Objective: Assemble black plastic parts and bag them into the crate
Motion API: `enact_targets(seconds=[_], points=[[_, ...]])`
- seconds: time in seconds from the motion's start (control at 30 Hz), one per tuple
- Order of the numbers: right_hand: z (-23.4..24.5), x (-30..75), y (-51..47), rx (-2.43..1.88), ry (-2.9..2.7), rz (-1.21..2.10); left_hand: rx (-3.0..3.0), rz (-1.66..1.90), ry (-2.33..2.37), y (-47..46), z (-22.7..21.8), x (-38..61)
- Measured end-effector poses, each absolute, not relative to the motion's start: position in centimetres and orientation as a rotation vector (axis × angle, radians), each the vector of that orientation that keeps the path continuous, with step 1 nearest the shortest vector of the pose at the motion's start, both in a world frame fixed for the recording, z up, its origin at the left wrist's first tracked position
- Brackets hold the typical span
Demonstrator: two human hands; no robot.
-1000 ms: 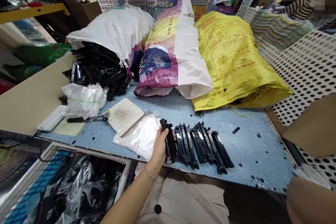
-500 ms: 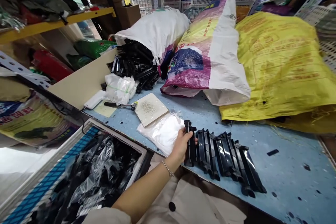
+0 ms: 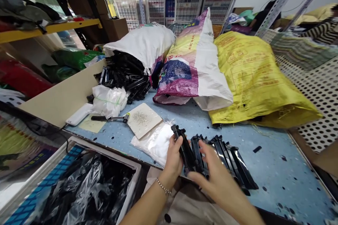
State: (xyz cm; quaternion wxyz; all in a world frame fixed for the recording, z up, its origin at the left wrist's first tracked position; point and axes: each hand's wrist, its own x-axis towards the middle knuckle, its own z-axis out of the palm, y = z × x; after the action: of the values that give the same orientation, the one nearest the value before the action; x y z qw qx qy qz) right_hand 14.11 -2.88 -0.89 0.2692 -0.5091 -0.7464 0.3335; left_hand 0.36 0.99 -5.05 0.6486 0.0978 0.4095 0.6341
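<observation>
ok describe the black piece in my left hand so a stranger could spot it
On the speckled blue table, a row of long black plastic pieces lies along the near edge. The leftmost black piece sits beside the white plastic bag. Alone in the row, it is gripped by the left hand.

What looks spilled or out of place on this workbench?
Black plastic parts spill from the open mouth of the white sack at the back left, in a loose heap on the blue table. One small black piece lies alone, right of the neat row at the front edge.
</observation>
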Motion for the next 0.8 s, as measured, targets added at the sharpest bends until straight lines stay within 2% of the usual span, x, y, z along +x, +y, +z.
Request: enact_targets(seconds=[0.1,0.2,0.33,0.4,0.53,0.8], points=[[-2.5,12.4,-1.9,-1.433,-1.799,1.183,0.343,1.485,0.968,1.0,-4.5,-0.4],[-3.7,12.4,-0.6,-1.421,-1.496,1.436,0.800,1.421,1.189,0.6,-4.8,-2.7],[-4.3,13.6,0.5,-1.364,-1.098,1.560,1.629,1.061,1.728,-0.1,-6.2,-6.4],[-4.3,13.5,0.6,-1.314,-0.966,1.583,1.801,0.903,1.812,0.1,-6.9,-7.6],[-3.6,12.2,0.4,-1.225,-0.802,1.691,1.700,0.828,1.745,1.3,-7.2,-8.9],[-2.9,11.6,0.6,-1.065,-0.720,1.802,1.537,0.949,1.729,1.8,-7.1,-8.6]])
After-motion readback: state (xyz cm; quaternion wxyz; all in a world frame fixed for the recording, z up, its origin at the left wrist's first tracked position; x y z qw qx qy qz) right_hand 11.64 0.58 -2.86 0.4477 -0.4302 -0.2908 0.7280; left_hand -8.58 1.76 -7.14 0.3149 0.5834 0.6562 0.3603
